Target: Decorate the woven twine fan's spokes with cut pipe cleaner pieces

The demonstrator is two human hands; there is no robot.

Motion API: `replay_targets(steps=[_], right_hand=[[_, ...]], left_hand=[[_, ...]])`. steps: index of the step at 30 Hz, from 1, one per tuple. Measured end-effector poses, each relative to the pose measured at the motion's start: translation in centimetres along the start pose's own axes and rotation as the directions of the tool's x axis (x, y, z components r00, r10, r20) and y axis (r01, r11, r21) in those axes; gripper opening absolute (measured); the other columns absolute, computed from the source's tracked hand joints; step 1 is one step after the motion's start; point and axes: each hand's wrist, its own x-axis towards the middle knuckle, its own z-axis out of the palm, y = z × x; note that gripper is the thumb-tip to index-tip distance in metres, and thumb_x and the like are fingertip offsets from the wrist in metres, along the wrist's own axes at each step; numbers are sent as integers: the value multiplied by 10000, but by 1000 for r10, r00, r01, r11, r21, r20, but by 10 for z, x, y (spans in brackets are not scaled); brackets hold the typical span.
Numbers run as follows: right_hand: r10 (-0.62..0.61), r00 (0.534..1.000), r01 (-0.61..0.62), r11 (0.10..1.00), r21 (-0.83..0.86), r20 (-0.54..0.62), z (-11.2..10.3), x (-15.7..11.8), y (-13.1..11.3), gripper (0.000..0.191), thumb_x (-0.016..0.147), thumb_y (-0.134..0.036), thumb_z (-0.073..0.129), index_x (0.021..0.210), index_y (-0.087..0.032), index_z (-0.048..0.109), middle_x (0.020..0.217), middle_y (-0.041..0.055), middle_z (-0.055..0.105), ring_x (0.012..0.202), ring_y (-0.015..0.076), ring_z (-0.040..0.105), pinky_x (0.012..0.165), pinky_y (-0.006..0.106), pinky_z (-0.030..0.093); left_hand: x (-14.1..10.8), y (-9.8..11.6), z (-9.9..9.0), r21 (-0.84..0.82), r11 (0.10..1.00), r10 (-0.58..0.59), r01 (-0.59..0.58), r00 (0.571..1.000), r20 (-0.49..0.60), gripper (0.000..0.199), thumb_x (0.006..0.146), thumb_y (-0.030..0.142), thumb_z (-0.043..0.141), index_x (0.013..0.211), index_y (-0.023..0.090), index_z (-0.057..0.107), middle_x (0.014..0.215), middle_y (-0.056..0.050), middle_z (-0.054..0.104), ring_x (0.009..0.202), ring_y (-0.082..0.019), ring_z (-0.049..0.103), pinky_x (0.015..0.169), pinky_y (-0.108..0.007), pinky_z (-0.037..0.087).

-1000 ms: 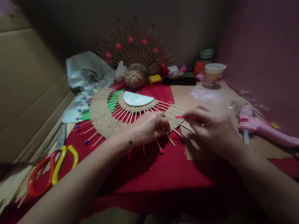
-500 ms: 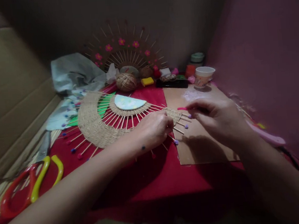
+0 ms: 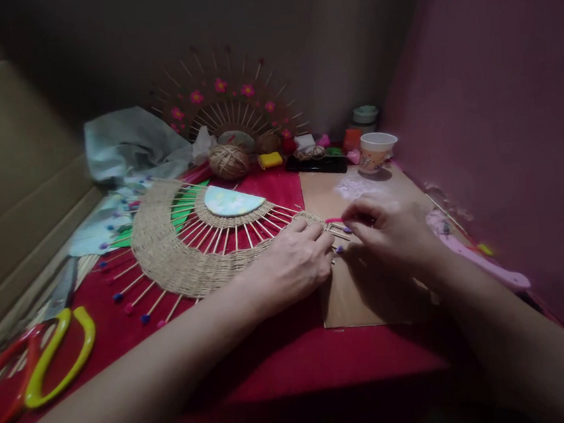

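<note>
A half-round woven fan (image 3: 152, 240) of natural cord on thin sticks lies in front of me, with small blue, pink and purple balls on its stick ends. My left hand (image 3: 299, 260) rests over the fan's right end, its fingers bent around the weave there; the fingertips are partly hidden. Between the thumb and fingers of my right hand (image 3: 393, 227) is a thin pink strip (image 3: 333, 220), whose free end reaches the fan's right tip. A pale blue half-circle piece (image 3: 234, 200) covers the fan's centre.
Scissors (image 3: 57, 366) with red and yellow handles lie at left. A twine ball (image 3: 228, 161), a yellow block (image 3: 270, 160) and a paper cup (image 3: 377, 152) stand behind. Under my right hand lies a brown board (image 3: 341, 305). A flowered fan (image 3: 220, 86) leans at the back.
My left hand has spread from a tighter grip to lie more over the fan's end. My right hand has come slightly lower, the pink strip still in its pinch. The whole view has shifted slightly.
</note>
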Motion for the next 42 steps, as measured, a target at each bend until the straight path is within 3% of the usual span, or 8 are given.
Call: replay_targets(steps=[5,9,13,26,33,38,42], right_hand=[[99,969,-116,991,64,225,-7,1,-2,159,773,-155,508,792,-174,664,698,23,647,645,132,549,605,249,381],[159,866,-193,981,24,475,-16,2,-6,138,755,-177,531,734,-186,667,634,12,626,600,131,528,556,247,353],[150,799,-168,985,-23,582,-15,0,-6,144,750,-195,538,717,-191,678,650,32,644,609,141,538,571,256,358],[114,811,-133,991,-10,574,-3,-8,-12,190,780,-198,499,750,-222,685,705,33,661,633,140,553,578,242,358],[157,865,-106,985,-133,477,-6,-9,-18,164,766,-215,522,758,-221,686,674,31,660,611,149,545,564,256,341],[121,852,-54,988,-145,509,-4,-9,-16,218,763,-177,499,758,-230,710,704,36,681,612,145,558,579,258,348],[155,858,-87,984,-158,490,-3,-10,-15,210,751,-176,521,774,-241,720,701,32,685,614,148,562,568,252,347]], left_hand=[[-3,-7,8,-29,999,13,-14,1000,-27,156,888,180,470,875,118,613,885,-72,587,843,-228,507,809,-381,406],[-4,-11,10,-93,995,-34,29,998,-54,104,866,170,522,830,133,612,862,-69,579,823,-205,499,772,-335,420],[-2,-14,9,-126,991,-44,36,997,-63,159,884,175,496,788,136,617,823,-68,573,776,-181,491,725,-309,422],[-5,-14,8,-151,988,-40,29,997,-66,146,880,177,500,797,138,613,831,-71,573,791,-189,489,733,-310,418],[-4,-12,7,-154,987,-53,40,996,-78,159,878,144,479,805,133,620,824,-75,580,796,-185,498,735,-308,414],[-3,-12,4,-162,986,-53,46,998,-41,148,872,152,500,789,136,621,822,-74,589,808,-186,511,742,-307,420],[-3,-13,5,-158,986,-50,45,998,-28,151,876,166,502,784,138,618,823,-75,592,791,-184,513,730,-310,419]])
